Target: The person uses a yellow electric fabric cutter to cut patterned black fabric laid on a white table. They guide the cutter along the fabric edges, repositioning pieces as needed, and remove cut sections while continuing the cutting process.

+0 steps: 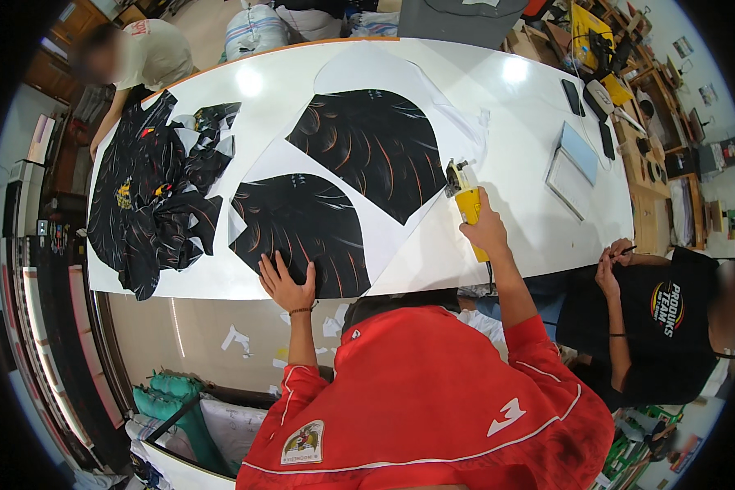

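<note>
My right hand [487, 226] is wrapped round the yellow body of an electric fabric cutter [468, 204], whose metal head points away from me on the white table. The cutter stands beside the lower right edge of a black printed fabric panel [376, 147] with orange and grey streaks. My left hand [287, 283] lies flat, fingers spread, on the near edge of a second such panel [310, 233]. White fabric [384, 77] surrounds both panels. A crumpled heap of cut black pieces [151, 196] covers the table's left end.
A person [151, 57] leans at the far left corner; another [653, 318] stands at the right, holding a small dark thing. A notebook [572, 171] and phones [573, 96] lie on the table's right side. Scraps [237, 339] litter the floor below the near edge [180, 297].
</note>
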A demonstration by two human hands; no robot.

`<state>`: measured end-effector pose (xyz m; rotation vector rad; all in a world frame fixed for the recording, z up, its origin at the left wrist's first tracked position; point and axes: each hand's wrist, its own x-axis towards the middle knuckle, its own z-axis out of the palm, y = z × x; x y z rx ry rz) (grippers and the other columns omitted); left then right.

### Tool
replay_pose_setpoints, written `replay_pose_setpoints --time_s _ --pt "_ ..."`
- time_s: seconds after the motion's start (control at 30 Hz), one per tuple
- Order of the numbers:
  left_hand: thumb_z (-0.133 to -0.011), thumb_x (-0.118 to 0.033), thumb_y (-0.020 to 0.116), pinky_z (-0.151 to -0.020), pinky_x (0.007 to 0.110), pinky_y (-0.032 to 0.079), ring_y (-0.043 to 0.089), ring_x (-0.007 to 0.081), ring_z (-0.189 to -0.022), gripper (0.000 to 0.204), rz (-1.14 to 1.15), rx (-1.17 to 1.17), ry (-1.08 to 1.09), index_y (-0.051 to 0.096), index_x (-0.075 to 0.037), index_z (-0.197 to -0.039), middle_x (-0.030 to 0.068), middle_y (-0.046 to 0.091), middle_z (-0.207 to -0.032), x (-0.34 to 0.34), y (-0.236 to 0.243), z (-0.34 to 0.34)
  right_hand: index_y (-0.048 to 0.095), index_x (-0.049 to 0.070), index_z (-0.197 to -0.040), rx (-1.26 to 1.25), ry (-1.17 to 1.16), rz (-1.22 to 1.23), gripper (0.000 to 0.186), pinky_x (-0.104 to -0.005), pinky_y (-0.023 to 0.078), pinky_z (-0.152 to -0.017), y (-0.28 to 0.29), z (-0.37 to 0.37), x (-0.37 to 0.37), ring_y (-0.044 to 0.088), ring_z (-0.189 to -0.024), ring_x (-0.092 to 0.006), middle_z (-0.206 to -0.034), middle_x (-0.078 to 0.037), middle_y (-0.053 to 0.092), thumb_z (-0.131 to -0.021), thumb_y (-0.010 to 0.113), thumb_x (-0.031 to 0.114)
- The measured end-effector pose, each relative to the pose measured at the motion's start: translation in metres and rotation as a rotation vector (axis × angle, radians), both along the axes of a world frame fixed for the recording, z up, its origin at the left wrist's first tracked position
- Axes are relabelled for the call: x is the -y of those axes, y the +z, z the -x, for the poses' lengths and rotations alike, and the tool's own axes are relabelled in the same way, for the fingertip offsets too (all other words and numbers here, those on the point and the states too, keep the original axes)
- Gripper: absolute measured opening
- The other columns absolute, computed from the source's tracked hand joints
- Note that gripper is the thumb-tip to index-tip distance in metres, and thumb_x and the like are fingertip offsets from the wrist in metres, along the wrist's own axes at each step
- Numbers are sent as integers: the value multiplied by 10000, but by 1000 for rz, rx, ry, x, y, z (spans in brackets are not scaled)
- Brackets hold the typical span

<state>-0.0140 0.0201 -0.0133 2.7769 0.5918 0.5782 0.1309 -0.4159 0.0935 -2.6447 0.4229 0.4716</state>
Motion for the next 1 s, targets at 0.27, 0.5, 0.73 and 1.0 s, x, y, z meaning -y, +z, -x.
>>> replay_pose_setpoints --time_s 0.27,0.5,0.73,1.0 --pt "-848 -549 770 -1259 568 236 365 414 -1528 827 7 18 7 567 -79 -1498 198 410 -1650 2 6 -1 170 237 -1661 11 -9 -13 1091 -554 581 -908 1 -28 -10 710 -1062 -486 -1150 -262 722 -742 756 268" --pt "-842 -518 785 -1251 572 251 370 422 -1520 819 24 41 6 566 -72 -1493 202 413 -1646 3 10 0 181 223 -1656 20 10 -5 1066 -542 578 -922 6 -66 -14 705 -1089 -479 -1172 -268 717 -760 757 261" --pt "-830 -510 789 -1248 575 251 362 421 -1524 846 32 15 18 550 -59 -1504 205 414 -1645 5 14 -2 195 222 -1661 12 54 25 1074 -538 578 -930 4 -117 -11 706 -1098 -469 -1187 -256 719 -752 765 272" --pt "-825 -510 783 -1243 574 254 358 427 -1525 877 42 -23 30 530 -43 -1523 217 408 -1647 4 14 -2 191 261 -1661 47 187 21 1088 -545 581 -925 -1 -180 2 709 -1088 -471 -1166 -259 727 -738 766 266"
